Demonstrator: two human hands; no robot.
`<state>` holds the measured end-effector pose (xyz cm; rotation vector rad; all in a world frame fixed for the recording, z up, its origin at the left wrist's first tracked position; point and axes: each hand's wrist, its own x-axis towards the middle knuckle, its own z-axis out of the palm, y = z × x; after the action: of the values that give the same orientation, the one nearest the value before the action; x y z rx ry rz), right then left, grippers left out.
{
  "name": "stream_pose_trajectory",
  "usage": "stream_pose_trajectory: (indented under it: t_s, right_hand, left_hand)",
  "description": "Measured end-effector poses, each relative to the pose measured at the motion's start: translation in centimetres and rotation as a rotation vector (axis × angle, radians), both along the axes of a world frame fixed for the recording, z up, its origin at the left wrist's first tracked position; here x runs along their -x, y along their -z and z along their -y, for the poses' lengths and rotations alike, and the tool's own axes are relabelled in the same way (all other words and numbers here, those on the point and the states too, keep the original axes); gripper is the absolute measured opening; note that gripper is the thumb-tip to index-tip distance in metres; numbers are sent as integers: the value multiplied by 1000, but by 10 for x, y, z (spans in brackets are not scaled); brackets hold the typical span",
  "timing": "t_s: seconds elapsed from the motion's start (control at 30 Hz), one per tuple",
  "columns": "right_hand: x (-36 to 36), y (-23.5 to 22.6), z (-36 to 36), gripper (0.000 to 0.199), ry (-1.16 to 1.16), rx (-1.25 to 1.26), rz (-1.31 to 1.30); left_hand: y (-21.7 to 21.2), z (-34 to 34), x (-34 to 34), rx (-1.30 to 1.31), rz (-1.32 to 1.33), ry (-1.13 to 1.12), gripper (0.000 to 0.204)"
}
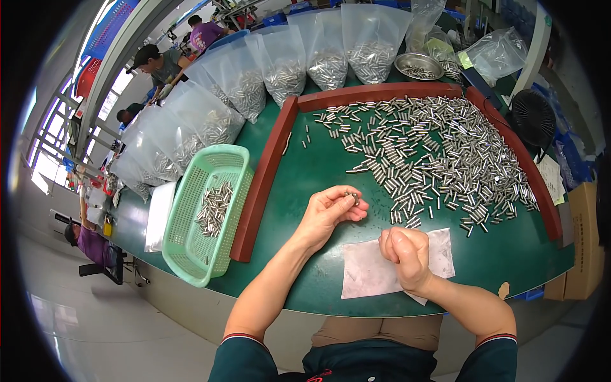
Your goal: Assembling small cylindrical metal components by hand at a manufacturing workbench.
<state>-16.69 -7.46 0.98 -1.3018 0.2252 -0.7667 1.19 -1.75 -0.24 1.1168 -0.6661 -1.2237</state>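
My left hand (328,215) is curled around a few small metal pins (352,197), their ends showing between thumb and fingers. To its right, my right hand (407,256) makes a fist above a pale, smudged sheet (369,270); whatever it may hold is hidden. Beyond both hands spreads a large heap of short shiny metal pins (445,146) on the green tabletop (299,184). A light green perforated basket (178,232) stands at the left with a smaller pile of pins (215,209) inside.
A dark red wooden rail (266,181) borders the heap. Clear plastic bags of metal pins (328,60) line the back and left. A metal bowl (418,66) sits at the back, a black fan (533,114) at the right. Other people (153,63) work at the far left.
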Motion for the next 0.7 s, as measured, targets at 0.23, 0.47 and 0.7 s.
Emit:
stream_pose_trajectory:
  t_s: [0.23,0.47,0.7]
  right_hand:
    - [0,-2,-1,37,8,-9,-20]
    - [-1,-3,-2,37,7,-20,-14]
    - [-1,-3,-1,37,9,-11,-15]
  left_hand:
    - [-3,0,1,-12,-134,-9,20]
    - [-2,-1,-4,-30,-301,20,26]
    - [-5,-2,-5,-22,-437,53,30]
